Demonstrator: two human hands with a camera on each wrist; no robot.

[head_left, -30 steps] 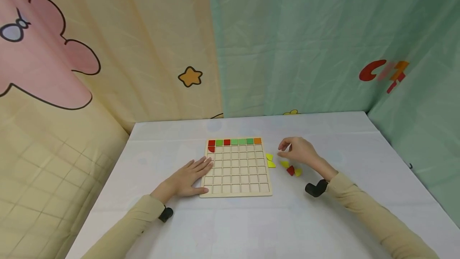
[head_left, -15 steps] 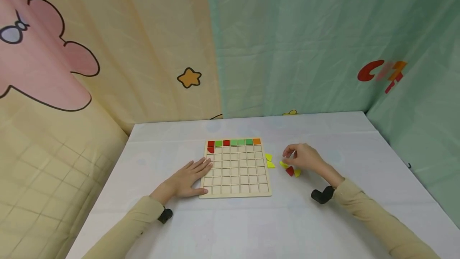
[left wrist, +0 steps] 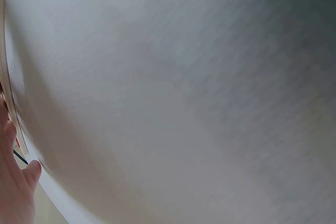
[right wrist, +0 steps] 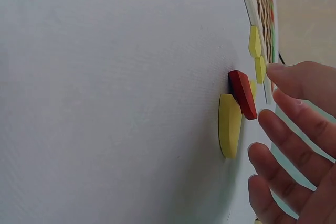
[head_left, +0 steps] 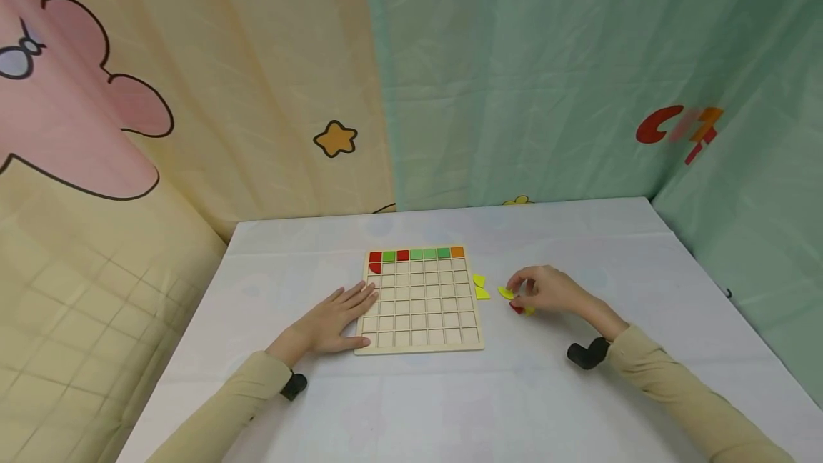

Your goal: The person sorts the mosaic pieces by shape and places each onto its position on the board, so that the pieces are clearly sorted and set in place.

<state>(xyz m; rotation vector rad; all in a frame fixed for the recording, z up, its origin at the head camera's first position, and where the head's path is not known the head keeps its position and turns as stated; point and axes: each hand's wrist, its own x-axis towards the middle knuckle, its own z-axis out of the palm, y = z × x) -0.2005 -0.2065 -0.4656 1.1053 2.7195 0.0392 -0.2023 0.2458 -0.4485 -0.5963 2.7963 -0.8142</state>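
Observation:
My left hand (head_left: pixel 331 321) lies flat with spread fingers on the left edge of a wooden grid board (head_left: pixel 419 349). Colored tiles fill the board's top row, and a rounded red tile (head_left: pixel 376 268) sits at the start of the second. To the right, my right hand (head_left: pixel 546 289) hovers just over loose tiles, its thumb and fingers bent but apart, with nothing seen between them. Closest to it are a red tile (right wrist: pixel 243 95), tilted against a yellow tile (right wrist: pixel 229 129), and another yellow tile (head_left: pixel 506 293). The hand partly covers this group in the head view.
Two more yellow tiles (head_left: pixel 481 293) lie by the board's right edge. A white cloth covers the table (head_left: pixel 411 406). Printed curtains (head_left: pixel 546 77) rise behind it and along both sides. Each wrist wears a black camera (head_left: pixel 588 354).
My right hand has come down and slightly to the right, toward the red and yellow tiles. My left hand keeps its place on the board.

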